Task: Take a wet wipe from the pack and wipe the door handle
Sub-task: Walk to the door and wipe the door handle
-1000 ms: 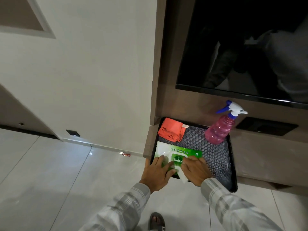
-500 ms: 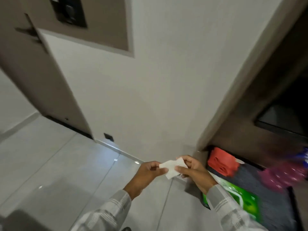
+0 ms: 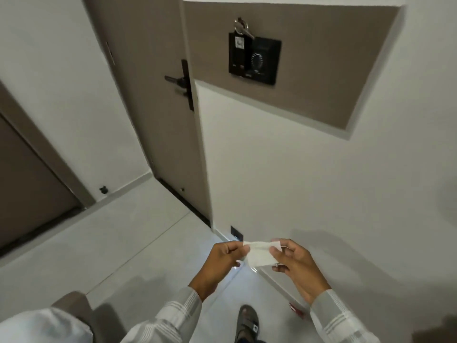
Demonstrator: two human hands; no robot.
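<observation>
In the head view, the left hand (image 3: 223, 257) and the right hand (image 3: 294, 264) each pinched one end of the white wet wipe (image 3: 261, 253), held low above the floor (image 3: 111, 248), well apart from the dark door handle (image 3: 176, 80) on the door (image 3: 153, 95).

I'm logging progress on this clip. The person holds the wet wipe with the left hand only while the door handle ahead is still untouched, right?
Not quite. The head view shows both hands on the wet wipe: the left hand pinches its left edge and the right hand its right edge, stretching it between them. The rest stands: the door handle is ahead, well away from the hands, untouched.
</observation>
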